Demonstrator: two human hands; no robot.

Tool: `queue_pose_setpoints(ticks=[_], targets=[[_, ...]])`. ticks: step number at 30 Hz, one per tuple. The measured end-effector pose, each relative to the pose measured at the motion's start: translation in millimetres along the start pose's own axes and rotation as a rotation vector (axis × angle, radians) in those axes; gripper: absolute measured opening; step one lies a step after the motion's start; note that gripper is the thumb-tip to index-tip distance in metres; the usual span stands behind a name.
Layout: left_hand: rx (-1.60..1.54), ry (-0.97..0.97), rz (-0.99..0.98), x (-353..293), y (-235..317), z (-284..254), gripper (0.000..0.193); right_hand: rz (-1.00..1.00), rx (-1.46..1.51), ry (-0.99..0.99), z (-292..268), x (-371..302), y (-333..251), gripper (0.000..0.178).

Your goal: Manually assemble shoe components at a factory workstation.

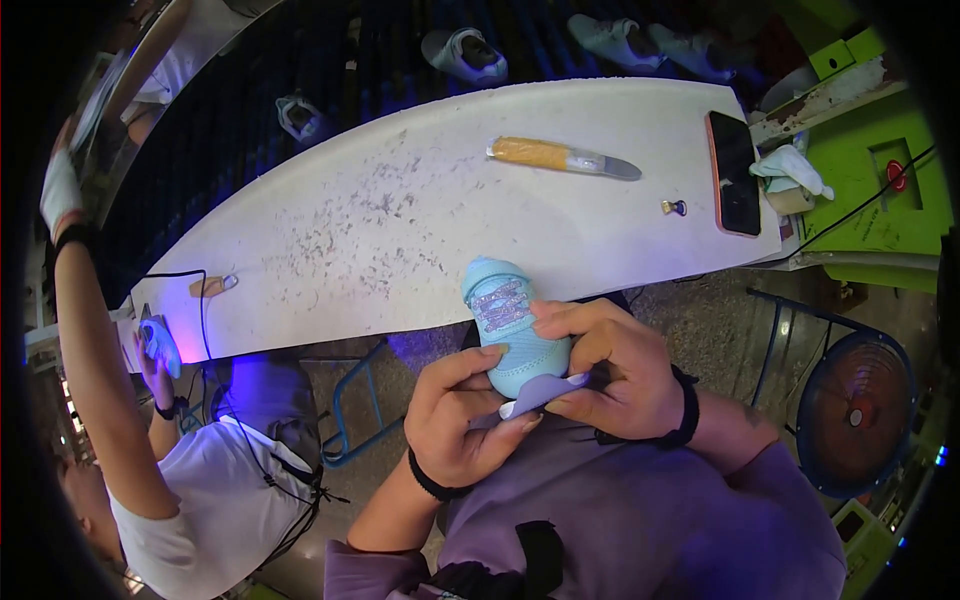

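A small light-blue sneaker (525,348) with glittery purple laces is held in front of my torso, just off the near edge of the table. Its toe faces me. At the toe a lavender sole (543,392) stands out from the upper, curving away; the rest of it is hidden under the shoe. My left hand (455,415) pinches the left side of the toe, its thumb at the sole's edge. On the right side my right hand (618,368) has its fingers on the upper and its thumb by the sole. Both hands are closed on the shoe.
The white table (440,220) carries an orange-handled knife (565,157), a binder clip (674,208) and a phone (734,172). Shoes (465,55) lie on the dark conveyor beyond. A co-worker (215,495) in white reaches out at left; a fan (855,413) stands at right.
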State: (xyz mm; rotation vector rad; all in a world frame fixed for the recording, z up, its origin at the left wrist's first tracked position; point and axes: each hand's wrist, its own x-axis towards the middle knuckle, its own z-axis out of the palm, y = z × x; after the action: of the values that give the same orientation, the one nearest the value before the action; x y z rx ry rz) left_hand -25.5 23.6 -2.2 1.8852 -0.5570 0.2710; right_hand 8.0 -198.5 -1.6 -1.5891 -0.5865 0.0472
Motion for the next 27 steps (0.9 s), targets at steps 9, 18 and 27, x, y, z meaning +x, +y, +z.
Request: queue_pose_setpoints(ticks=[9, 18, 27], targets=[[0.069, 0.008, 0.065, 5.4, -8.2, 3.4, 0.033, 0.133, 0.175, 0.067, -6.5, 0.2, -1.6, 0.034], [0.195, 0.063, -0.021, 26.3, -4.5, 38.6, 0.034, 0.028, 0.146, -0.050, -18.5, 23.7, 17.4, 0.043], [0.346, 0.044, 0.032, 41.8, -47.4, 49.7, 0.035, 0.225, 0.239, 0.098, -49.8, 20.0, 35.6, 0.029]])
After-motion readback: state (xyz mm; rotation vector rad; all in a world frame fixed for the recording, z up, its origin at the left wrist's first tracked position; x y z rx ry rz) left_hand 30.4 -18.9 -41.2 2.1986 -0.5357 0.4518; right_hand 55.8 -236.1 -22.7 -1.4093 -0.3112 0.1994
